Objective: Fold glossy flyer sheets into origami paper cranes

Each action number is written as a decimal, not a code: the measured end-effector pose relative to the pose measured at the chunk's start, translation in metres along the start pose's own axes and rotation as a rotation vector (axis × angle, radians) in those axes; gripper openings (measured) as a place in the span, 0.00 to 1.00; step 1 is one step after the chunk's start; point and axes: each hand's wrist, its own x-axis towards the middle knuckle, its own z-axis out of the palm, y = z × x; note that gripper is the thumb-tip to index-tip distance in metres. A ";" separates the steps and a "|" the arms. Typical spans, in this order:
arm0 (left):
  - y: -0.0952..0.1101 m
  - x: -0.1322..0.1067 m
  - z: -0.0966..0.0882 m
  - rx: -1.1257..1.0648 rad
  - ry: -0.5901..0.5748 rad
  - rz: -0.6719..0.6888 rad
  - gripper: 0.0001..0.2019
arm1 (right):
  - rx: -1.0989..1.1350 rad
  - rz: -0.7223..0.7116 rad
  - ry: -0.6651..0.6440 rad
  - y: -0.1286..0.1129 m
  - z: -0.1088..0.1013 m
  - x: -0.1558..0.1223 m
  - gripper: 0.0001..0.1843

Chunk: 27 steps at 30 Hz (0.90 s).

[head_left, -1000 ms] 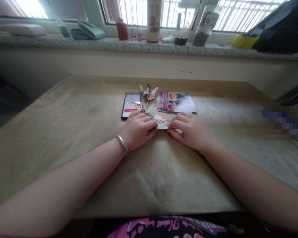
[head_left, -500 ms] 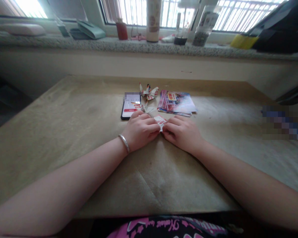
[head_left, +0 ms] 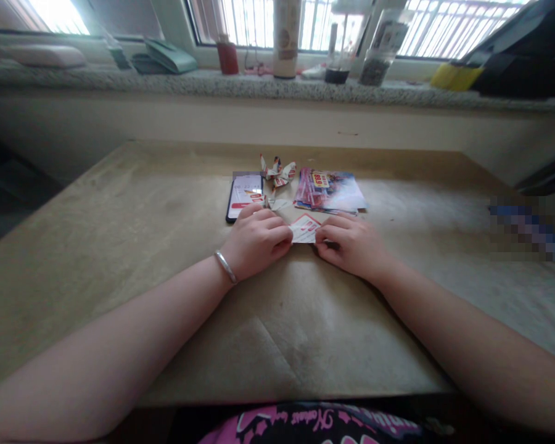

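Observation:
A small folded piece of white paper (head_left: pixel 304 229) with red print lies between my hands, a corner pointing away from me. My left hand (head_left: pixel 260 239) pinches its left end, and a silver bangle circles that wrist. On the other side my right hand (head_left: pixel 346 244) has its fingers closed on the right end. Just past my left fingers lies a phone (head_left: pixel 246 196) with a lit screen. Folded paper pieces (head_left: pixel 279 172) with pointed tips stand behind the hands, and another bit of folded paper (head_left: pixel 277 204) sits nearer, partly hidden.
A stack of colourful printed sheets (head_left: pixel 332 190) lies beyond my right hand. Cloth covers the table (head_left: pixel 157 246). Along the granite windowsill (head_left: pixel 240 84) stand a red container (head_left: pixel 227 57), a tall cylinder (head_left: pixel 285 49) and a clear jar (head_left: pixel 380 52). A blurred-out item lies at the far right.
My hands have moved apart, the right one further to the right. More of the folded paper shows between them.

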 end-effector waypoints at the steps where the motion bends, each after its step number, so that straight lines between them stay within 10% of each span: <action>1: -0.001 0.000 -0.001 0.002 -0.005 -0.002 0.11 | 0.031 -0.003 0.002 0.003 -0.001 -0.001 0.06; 27: -0.017 -0.006 -0.002 -0.140 -0.058 -0.055 0.07 | 0.181 0.015 -0.080 0.033 -0.008 -0.010 0.04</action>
